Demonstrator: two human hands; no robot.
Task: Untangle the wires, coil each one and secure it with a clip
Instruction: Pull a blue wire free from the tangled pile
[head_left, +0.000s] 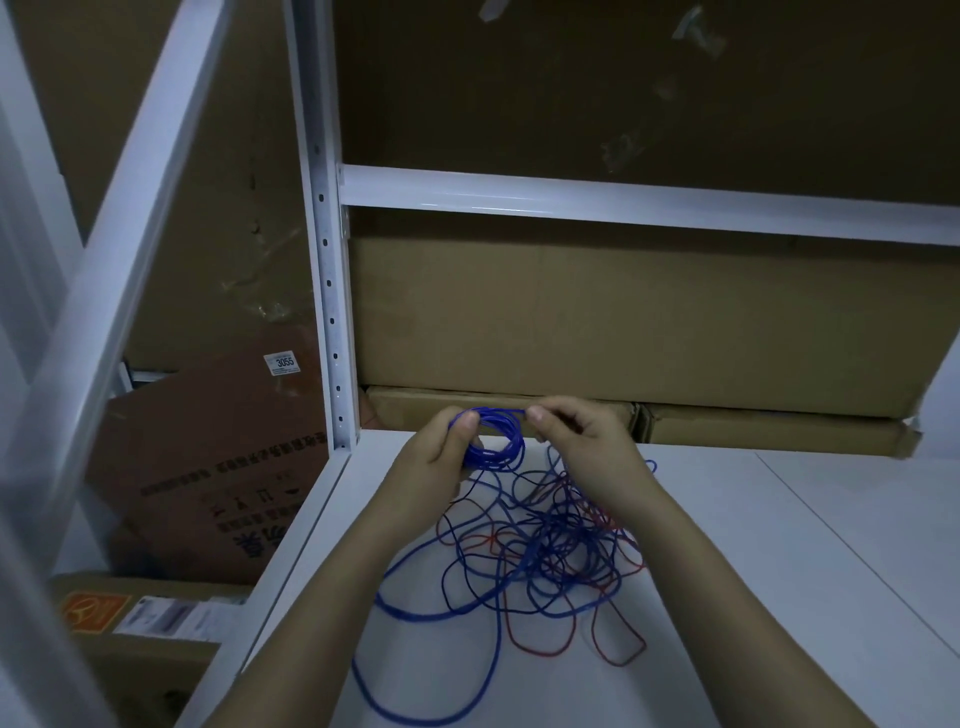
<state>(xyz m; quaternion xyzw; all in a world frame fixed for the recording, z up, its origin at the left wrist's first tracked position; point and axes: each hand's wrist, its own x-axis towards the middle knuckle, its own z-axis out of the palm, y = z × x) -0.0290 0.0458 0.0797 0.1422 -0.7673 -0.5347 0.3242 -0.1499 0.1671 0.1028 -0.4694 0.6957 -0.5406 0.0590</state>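
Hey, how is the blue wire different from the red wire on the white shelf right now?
The thin blue wire is partly wound into a neat coil, gripped by the left hand and pinched at its top by the right hand; the thin red wire lies loose, touched by neither hand. The blue wire's coil is lifted off the white shelf; the red wire rests flat on it. Both still run through one tangle.

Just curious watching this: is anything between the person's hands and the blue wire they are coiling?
Nothing visible. The left hand already grips the small blue wire coil, and the right hand pinches its strand. Its loose end trails into the tangled blue and red wires.
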